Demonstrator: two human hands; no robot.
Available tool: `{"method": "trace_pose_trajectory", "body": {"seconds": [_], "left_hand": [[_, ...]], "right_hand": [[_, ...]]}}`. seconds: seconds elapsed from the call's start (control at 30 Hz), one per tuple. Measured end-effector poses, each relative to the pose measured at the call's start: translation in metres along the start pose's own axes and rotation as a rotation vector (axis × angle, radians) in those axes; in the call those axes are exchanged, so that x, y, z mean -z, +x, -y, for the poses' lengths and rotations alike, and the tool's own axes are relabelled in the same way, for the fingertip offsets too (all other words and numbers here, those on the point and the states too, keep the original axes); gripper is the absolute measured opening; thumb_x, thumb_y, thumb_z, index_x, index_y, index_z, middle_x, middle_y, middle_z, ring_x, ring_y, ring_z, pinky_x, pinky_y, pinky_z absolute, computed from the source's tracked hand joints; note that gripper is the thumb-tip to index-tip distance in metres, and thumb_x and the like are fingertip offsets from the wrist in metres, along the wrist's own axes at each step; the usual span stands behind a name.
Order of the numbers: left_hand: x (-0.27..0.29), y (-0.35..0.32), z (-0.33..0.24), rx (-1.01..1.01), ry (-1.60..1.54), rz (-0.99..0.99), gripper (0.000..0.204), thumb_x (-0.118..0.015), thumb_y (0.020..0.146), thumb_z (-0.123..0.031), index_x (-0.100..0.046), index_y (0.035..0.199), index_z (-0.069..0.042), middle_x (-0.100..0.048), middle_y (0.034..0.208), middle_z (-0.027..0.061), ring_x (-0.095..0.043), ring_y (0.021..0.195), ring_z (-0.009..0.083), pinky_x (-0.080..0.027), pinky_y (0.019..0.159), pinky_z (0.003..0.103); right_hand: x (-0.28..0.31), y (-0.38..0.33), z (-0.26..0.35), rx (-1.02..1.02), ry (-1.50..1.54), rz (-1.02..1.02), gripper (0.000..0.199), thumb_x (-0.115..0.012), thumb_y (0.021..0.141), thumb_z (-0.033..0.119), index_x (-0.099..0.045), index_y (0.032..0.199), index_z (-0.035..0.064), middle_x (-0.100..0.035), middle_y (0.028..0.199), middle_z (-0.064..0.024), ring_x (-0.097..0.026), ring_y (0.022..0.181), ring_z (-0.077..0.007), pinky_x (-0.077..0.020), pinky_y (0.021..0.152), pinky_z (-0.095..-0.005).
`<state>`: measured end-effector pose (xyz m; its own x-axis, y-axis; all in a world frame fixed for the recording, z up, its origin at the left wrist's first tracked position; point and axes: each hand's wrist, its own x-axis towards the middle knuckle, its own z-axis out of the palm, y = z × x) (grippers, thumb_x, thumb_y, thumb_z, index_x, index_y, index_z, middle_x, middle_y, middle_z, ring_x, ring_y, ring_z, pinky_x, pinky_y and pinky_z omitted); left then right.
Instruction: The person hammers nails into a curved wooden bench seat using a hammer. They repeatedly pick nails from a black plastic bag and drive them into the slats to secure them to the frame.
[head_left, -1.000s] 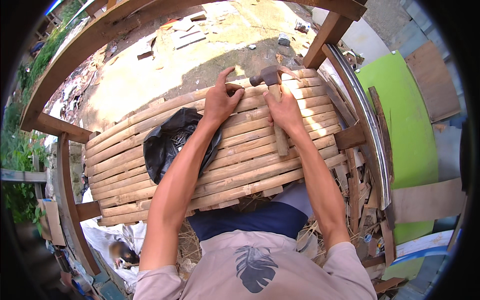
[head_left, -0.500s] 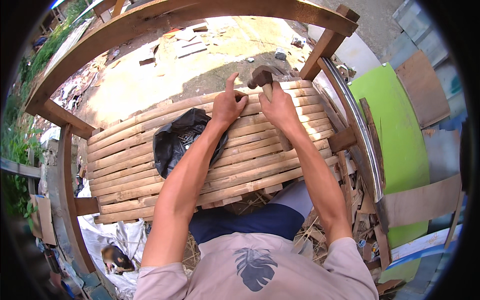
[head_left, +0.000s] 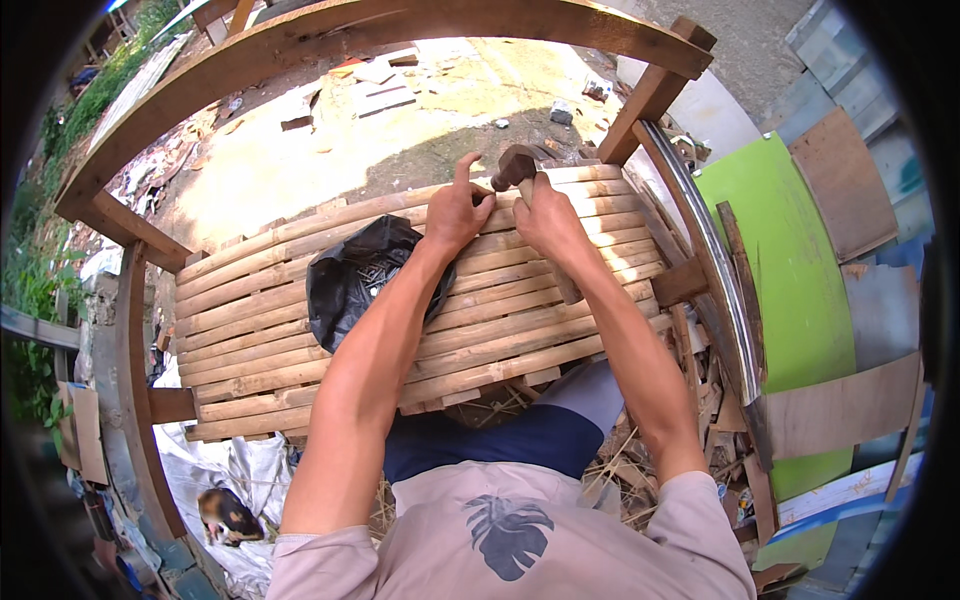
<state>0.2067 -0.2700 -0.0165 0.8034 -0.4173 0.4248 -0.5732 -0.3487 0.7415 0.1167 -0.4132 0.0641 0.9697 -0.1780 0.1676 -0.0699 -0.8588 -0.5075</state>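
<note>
My right hand (head_left: 549, 222) grips a hammer (head_left: 518, 165) by its wooden handle, part of which shows again below the wrist. The dark metal head hangs just right of my left hand (head_left: 458, 212), close to its fingertips. There, thumb and fingers are pinched together low over the bamboo slats (head_left: 500, 345) near their far edge, with one finger raised. Whatever the pinch holds is too small to make out. Beside my left forearm, a black plastic bag (head_left: 335, 275) lies open on the slats with several nails (head_left: 376, 272) inside.
A wooden frame (head_left: 400, 22) surrounds the slatted seat, with posts and rails at both sides. Green and grey sheets (head_left: 770, 250) lie at the right. A cat (head_left: 230, 515) rests on white sacking at the lower left. Rubble and wood scraps (head_left: 385, 95) litter the ground beyond.
The hammer head has come down and slightly left, closer to my left fingertips, as my right hand lowered a little. My left hand stays in its pinch at the same spot.
</note>
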Motion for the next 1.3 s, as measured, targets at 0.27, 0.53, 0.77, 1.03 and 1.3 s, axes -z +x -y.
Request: {"method": "trace_pose_trajectory", "body": {"seconds": [0.27,0.53,0.77,1.03,1.3], "left_hand": [[-0.001,0.0,0.001,0.017,0.008,0.01,0.068,-0.073,0.084,-0.017,-0.036,0.141,-0.009,-0.075,0.083,0.0115,-0.072,0.074,0.0333,-0.055,0.066,0.043],[0.0,-0.001,-0.007,0.06,-0.023,0.017,0.057,-0.073,0.085,-0.018,-0.047,0.134,-0.006,-0.076,0.086,0.0126,-0.073,0.077,0.0308,-0.056,0.071,0.039],[0.004,0.002,-0.005,0.057,-0.015,0.026,0.031,-0.075,0.084,-0.018,-0.07,0.11,-0.003,-0.076,0.096,0.014,-0.073,0.086,0.0263,-0.056,0.08,0.035],[-0.001,0.0,-0.01,-0.03,0.069,-0.013,0.017,-0.075,0.083,-0.02,-0.077,0.091,-0.005,-0.073,0.091,0.0144,-0.068,0.087,0.0331,-0.054,0.083,0.04],[0.001,-0.002,-0.009,-0.004,0.04,0.015,0.017,-0.074,0.085,-0.018,-0.077,0.093,-0.003,-0.074,0.092,0.016,-0.07,0.085,0.032,-0.054,0.08,0.038]], "right_hand": [[0.001,0.001,-0.004,0.028,0.001,-0.014,0.036,-0.056,0.092,0.017,-0.044,0.112,-0.0102,-0.064,0.077,-0.0365,-0.065,0.075,-0.0527,-0.0537,0.065,-0.0575],[0.001,0.002,-0.004,-0.08,0.087,0.017,0.036,-0.056,0.088,0.014,-0.048,0.111,-0.0119,-0.065,0.084,-0.0381,-0.065,0.088,-0.0522,-0.0527,0.079,-0.0572],[0.037,-0.002,0.012,-0.115,0.152,-0.057,0.037,-0.055,0.089,0.017,-0.049,0.111,-0.012,-0.065,0.087,-0.038,-0.065,0.088,-0.0523,-0.0523,0.082,-0.0557],[0.023,-0.005,-0.002,-0.087,0.085,0.037,0.038,-0.057,0.088,0.016,-0.05,0.112,-0.0125,-0.066,0.087,-0.0362,-0.066,0.087,-0.051,-0.0525,0.082,-0.0556],[0.018,-0.007,0.003,-0.076,0.082,0.007,0.038,-0.057,0.089,0.016,-0.049,0.113,-0.0114,-0.066,0.084,-0.0359,-0.066,0.085,-0.0514,-0.0526,0.079,-0.0565]]}}
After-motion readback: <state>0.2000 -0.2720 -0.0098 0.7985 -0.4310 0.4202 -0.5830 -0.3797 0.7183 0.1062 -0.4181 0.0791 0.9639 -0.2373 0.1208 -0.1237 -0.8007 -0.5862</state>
